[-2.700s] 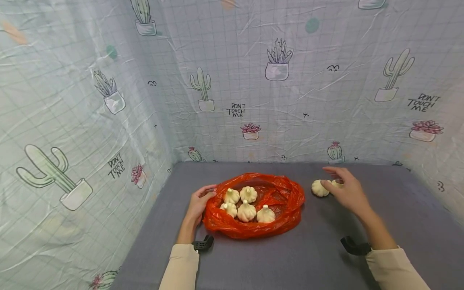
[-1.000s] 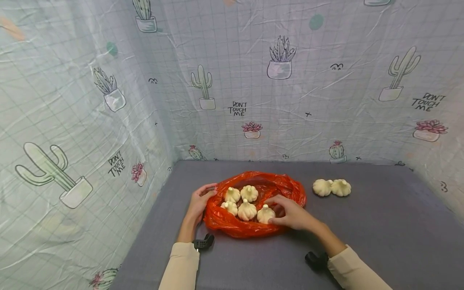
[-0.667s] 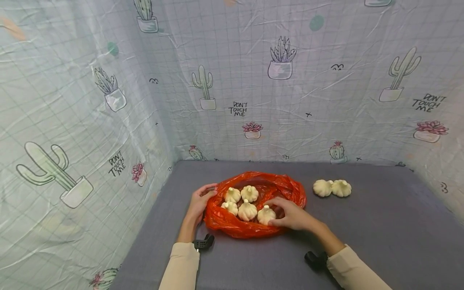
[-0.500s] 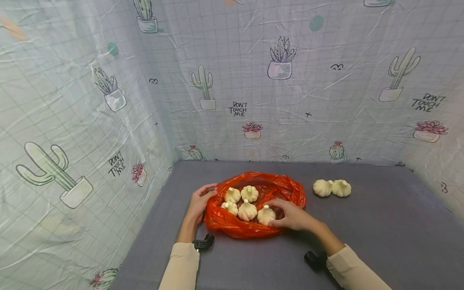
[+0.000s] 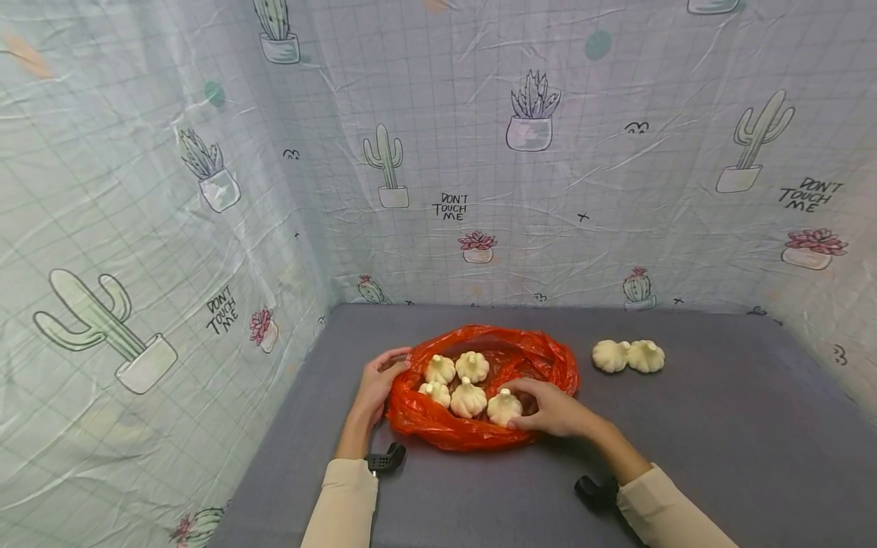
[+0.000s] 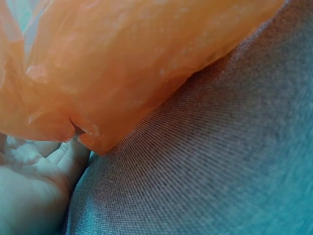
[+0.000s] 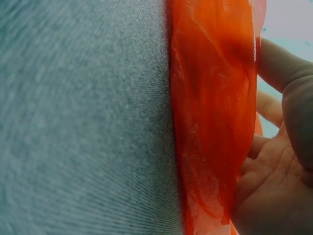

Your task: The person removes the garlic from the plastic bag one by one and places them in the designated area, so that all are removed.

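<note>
A red plastic bag (image 5: 438, 435) sits on the table with its rim rolled down, and several pale garlic bulbs (image 5: 469, 398) rest inside it. My left hand (image 5: 371, 387) holds the bag's left rim; in the left wrist view, the bag's orange-red film (image 6: 122, 63) covers most of its fingers. From the right, my right hand (image 5: 556, 409) reaches over the rim and holds the front-right garlic bulb (image 5: 505, 409) between thumb and fingers. The right wrist view has the bag's side (image 7: 212, 107) hiding that bulb, with the thumb (image 7: 279, 61) going over the rim.
Two more garlic bulbs (image 5: 609, 355) lie side by side on the grey tabletop (image 5: 719, 426), to the right of the bag. A cactus-print cloth (image 5: 589, 251) hangs along the table's back and left sides.
My right hand has moved left from beside the two loose garlic bulbs to the front-right bulb in the bag. Over the last second both hands have stayed nearly still.
</note>
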`<move>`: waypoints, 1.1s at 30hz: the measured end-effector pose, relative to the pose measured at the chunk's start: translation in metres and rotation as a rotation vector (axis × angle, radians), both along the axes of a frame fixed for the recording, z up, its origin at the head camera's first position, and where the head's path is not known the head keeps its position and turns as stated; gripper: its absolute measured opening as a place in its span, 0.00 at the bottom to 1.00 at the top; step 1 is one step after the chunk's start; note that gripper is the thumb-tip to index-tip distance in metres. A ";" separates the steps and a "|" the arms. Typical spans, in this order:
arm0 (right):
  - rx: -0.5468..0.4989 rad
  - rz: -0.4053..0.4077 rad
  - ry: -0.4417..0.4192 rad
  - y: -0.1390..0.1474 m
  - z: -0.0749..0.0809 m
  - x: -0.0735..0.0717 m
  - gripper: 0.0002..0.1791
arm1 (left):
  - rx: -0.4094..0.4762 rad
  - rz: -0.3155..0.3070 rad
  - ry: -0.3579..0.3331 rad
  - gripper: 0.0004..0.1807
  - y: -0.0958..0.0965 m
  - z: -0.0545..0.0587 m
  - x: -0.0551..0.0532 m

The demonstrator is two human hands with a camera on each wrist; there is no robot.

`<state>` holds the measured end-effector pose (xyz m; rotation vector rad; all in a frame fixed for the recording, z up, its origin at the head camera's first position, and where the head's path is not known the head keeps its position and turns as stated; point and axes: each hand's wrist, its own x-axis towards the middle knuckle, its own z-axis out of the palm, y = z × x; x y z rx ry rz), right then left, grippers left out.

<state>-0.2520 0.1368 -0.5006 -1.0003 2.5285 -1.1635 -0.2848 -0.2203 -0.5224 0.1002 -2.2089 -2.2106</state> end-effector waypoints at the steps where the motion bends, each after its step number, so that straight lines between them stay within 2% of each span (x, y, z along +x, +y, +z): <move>1: -0.002 -0.001 -0.004 0.000 0.000 0.000 0.29 | 0.000 -0.001 0.001 0.17 0.000 0.000 0.000; 10: -0.027 -0.007 -0.012 -0.001 -0.001 0.002 0.29 | -0.012 -0.006 0.000 0.19 0.000 -0.001 -0.001; 19: -0.067 -0.018 0.019 0.000 -0.002 0.003 0.29 | -0.007 0.001 -0.004 0.18 0.000 -0.002 0.000; 24: -0.092 -0.031 0.000 0.001 -0.001 0.003 0.29 | -0.009 -0.003 -0.004 0.19 0.000 -0.002 -0.001; 33: -0.154 -0.091 0.010 0.005 0.005 0.002 0.30 | -0.008 0.004 -0.011 0.19 0.000 -0.001 -0.001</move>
